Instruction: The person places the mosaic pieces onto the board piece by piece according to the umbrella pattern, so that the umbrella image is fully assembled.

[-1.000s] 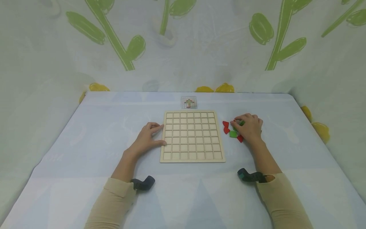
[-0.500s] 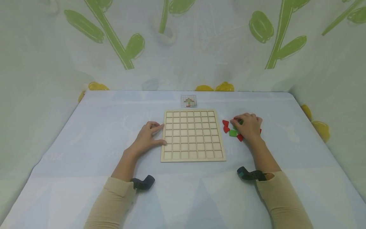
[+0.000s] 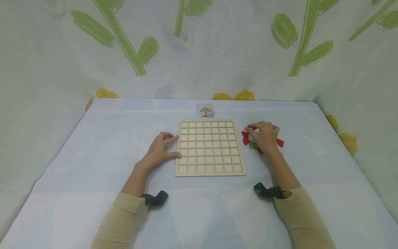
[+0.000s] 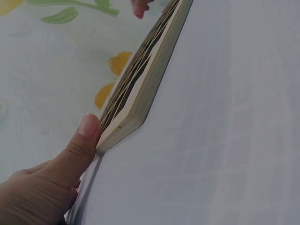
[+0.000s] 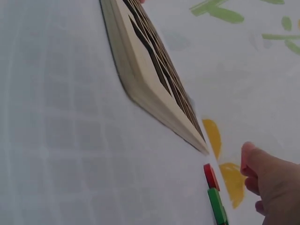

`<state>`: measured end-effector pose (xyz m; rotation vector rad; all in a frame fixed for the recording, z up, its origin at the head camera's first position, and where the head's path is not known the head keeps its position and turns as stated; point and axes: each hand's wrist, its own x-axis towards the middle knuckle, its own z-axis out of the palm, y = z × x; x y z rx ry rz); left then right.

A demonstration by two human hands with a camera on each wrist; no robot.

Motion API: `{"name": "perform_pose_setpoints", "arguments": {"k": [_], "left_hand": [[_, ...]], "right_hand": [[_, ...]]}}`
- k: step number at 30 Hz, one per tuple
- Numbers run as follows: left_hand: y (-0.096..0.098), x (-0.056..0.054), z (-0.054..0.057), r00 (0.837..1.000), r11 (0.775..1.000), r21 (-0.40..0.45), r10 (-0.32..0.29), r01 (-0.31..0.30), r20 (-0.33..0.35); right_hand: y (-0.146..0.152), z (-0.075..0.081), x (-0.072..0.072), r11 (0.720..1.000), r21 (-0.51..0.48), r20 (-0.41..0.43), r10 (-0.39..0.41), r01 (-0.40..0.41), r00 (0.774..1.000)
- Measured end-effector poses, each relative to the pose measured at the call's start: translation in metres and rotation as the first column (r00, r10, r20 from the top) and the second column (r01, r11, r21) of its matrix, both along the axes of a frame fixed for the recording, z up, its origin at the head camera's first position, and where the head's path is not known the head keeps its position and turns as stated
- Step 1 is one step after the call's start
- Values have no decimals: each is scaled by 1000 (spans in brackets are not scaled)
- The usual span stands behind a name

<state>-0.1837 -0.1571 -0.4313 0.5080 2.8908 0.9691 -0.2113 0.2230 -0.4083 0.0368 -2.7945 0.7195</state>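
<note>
My left hand (image 3: 159, 151) rests against the left edge of a wooden grid board (image 3: 210, 174), thumb and index finger spread apart along it. In the left wrist view the left thumb (image 4: 77, 152) lies at the board's rim. To the right of the board, my right hand (image 3: 265, 135) pinches a small red piece (image 4: 139, 15) between thumb and index finger; most of it is hidden by the fingertips. Below that hand lie red pieces (image 3: 245, 141) and a green piece (image 3: 253, 145). Another red piece (image 3: 280, 143) shows on the hand's far right side.
A small card (image 3: 205, 110) printed with a gridded picture lies just behind the board. A patterned white cloth (image 3: 199, 211) covers the table. Behind it stands a pale wall (image 3: 224, 52) painted with green leaves.
My right hand has come up from the pile and shifted left toward the board with a red piece at its fingertips, uncovering the red piece at right. The left hand stays put.
</note>
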Motion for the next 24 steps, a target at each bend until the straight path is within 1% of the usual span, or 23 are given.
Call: {"name": "perform_pose_setpoints", "arguments": {"k": [5,11,14,20,24], "left_hand": [[0,0,0,1000,1000,0,1,-1,-3],[-1,0,0,1000,999,-20,27,-26,13],[-1,0,1,1000,1000,-19,21,-21,11],[0,-1,1,1000,999,-31,8,-8,-2],[2,-1,2,1000,1000,-27,5,-4,7]], "right_hand": [[-12,2,0,999,-26,-37,32,-33,999],[-27,3,-4,997,-27,-43,72,-73,997],[-33,3,-5,996,-29,-48,83,-84,995],[-45,3,-5,991,-48,-85,118,-123,989],[-51,2,-5,990,-63,-73,120,-125,990]]}}
